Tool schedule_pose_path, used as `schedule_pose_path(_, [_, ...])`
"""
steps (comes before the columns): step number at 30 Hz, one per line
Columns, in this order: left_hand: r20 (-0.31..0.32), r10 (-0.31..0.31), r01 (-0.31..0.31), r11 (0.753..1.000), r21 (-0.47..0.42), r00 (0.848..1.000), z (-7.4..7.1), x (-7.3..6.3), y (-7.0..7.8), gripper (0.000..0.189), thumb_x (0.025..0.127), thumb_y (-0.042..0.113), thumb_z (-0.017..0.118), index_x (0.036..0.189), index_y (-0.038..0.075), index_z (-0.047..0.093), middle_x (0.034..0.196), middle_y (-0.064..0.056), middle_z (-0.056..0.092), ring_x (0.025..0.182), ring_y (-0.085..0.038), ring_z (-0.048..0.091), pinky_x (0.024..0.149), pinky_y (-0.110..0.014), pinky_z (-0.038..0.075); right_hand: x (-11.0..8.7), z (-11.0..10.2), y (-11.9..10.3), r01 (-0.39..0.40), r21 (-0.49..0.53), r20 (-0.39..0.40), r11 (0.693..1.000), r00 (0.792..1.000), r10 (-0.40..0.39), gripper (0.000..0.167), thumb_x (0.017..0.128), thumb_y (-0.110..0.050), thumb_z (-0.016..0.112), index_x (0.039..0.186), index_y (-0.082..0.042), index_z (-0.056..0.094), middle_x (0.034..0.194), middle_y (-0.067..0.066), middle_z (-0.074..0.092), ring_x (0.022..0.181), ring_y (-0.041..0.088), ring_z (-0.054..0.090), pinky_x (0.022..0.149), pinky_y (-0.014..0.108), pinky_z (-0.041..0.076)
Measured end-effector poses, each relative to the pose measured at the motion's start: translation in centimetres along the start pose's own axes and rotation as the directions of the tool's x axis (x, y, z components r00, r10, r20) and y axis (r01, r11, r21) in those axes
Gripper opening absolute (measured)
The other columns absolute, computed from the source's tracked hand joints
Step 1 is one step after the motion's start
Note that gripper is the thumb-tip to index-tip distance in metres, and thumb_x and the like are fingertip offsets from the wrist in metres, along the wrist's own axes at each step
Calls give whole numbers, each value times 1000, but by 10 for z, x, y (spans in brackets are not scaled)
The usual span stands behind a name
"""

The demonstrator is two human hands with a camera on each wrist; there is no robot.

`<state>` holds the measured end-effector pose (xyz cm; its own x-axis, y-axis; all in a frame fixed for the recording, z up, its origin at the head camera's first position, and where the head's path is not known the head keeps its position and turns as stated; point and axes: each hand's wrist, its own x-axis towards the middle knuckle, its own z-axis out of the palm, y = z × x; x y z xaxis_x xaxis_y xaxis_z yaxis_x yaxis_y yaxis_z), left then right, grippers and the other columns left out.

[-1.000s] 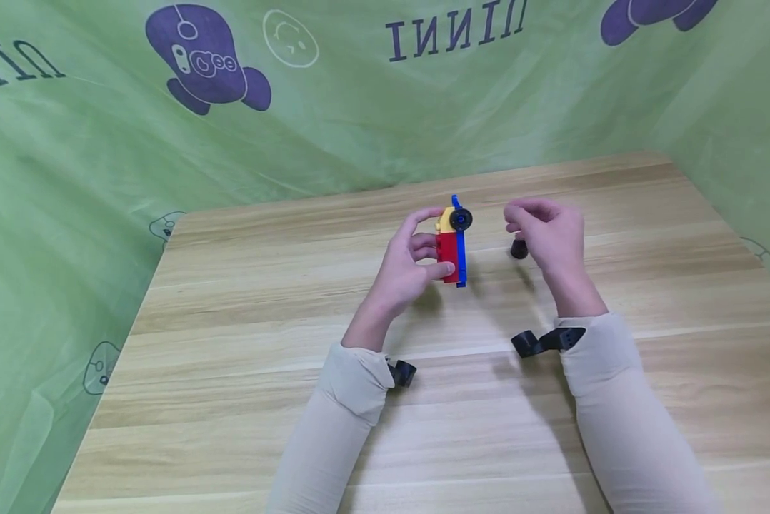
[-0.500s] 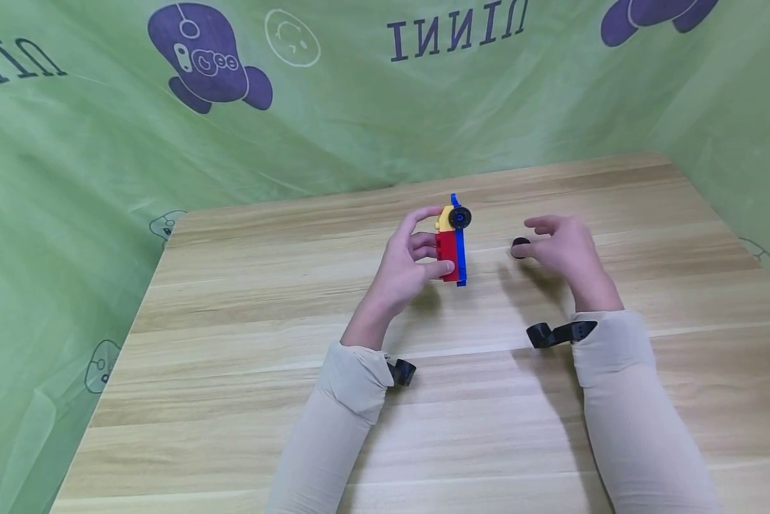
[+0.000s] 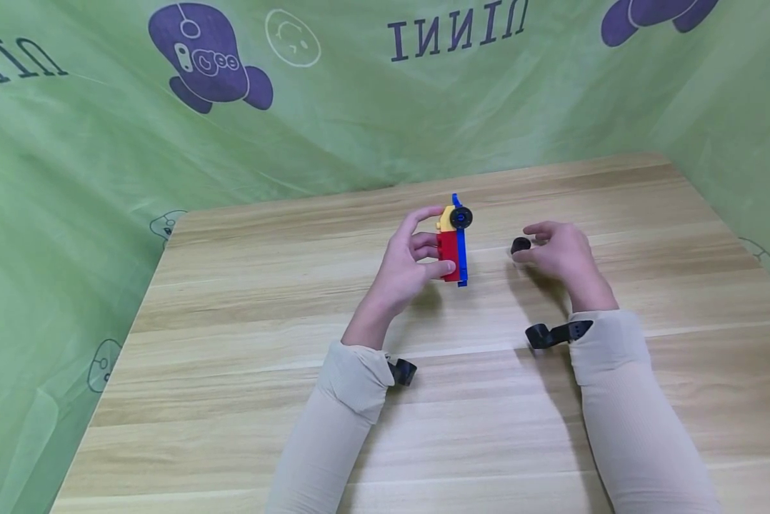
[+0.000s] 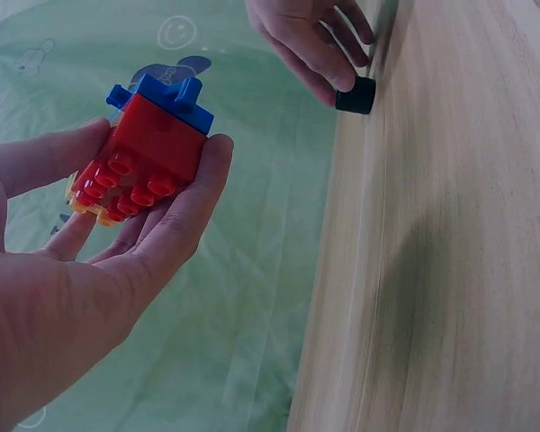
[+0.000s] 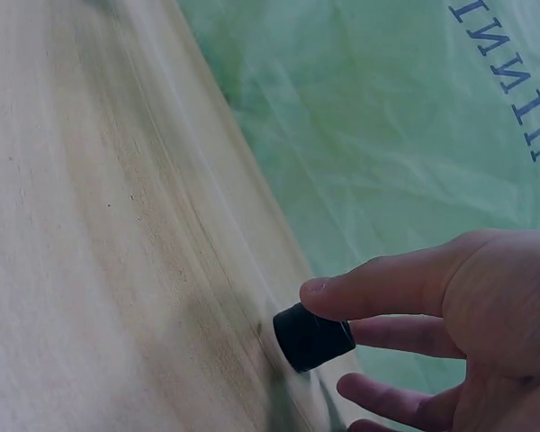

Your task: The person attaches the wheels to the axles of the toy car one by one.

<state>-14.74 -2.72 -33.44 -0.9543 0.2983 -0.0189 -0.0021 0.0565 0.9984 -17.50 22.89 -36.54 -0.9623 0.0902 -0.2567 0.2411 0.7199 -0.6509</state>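
Note:
My left hand [image 3: 407, 264] grips a toy brick car [image 3: 448, 251] on its side, raised above the table. It has a red block, a yellow block, a blue base and a black wheel [image 3: 461, 218] facing right. In the left wrist view, red studs [image 4: 121, 164] show between thumb and fingers. To the right, my right hand [image 3: 563, 251] pinches a loose black wheel [image 3: 521, 245] at or just above the tabletop. The right wrist view has the thumb on this wheel [image 5: 313, 338], with a finger behind it; its far side is hidden.
The wooden table [image 3: 243, 343] reaches back to a green printed curtain [image 3: 359, 128], which also hangs at both sides. Black wrist cameras sit on the left cuff [image 3: 403, 372] and the right cuff [image 3: 539, 335].
My right hand has moved right and slightly nearer, from above the loose wheel to pinching it. The wheel has tipped a little since half a second ago. My left hand and the car stay put.

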Motion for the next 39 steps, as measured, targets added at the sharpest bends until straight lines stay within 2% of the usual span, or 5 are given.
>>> schedule_pose_path(15, [-11,-21,21,1000,-5,1000,-2,1,-2,74,85,-16,67,145,22,46,117,-18,65,101,-25,66,84,-30,59,-2,3,-1,-14,-19,-5,1000,1000,14,61,92,-25,72,144,-2,50,148,31,45,134,53,40,112,65,30])
schedule_pose_path(22, [-10,-28,28,1000,-6,1000,-3,2,-3,74,85,-16,67,145,22,45,117,-18,66,100,-25,66,84,-29,59,-2,5,0,24,-42,-51,999,998,-26,51,94,-25,69,137,-1,57,142,31,52,131,52,44,110,62,32])
schedule_pose_path(28, [-11,-31,31,1000,-6,999,-3,2,-4,74,86,-15,67,145,22,45,117,-17,66,101,-25,66,85,-31,59,-3,5,-1,39,-43,-69,998,997,-42,50,95,-26,68,137,-1,58,141,31,53,130,51,46,108,60,35])
schedule_pose_path(33, [-15,-45,45,999,-14,999,-4,2,-4,74,86,-15,67,145,23,45,118,-17,65,103,-25,66,86,-31,59,-7,2,-7,50,-2,-114,999,992,-50,50,94,-25,69,137,-3,59,143,27,54,128,48,50,103,58,40])
schedule_pose_path(39, [-43,-61,60,998,-30,997,-5,3,-5,75,85,-16,67,145,24,45,120,-17,65,104,-26,66,85,-31,59,-15,-4,-23,119,57,-201,991,974,-105,49,90,-29,76,129,-3,64,140,22,60,137,44,46,110,59,37])
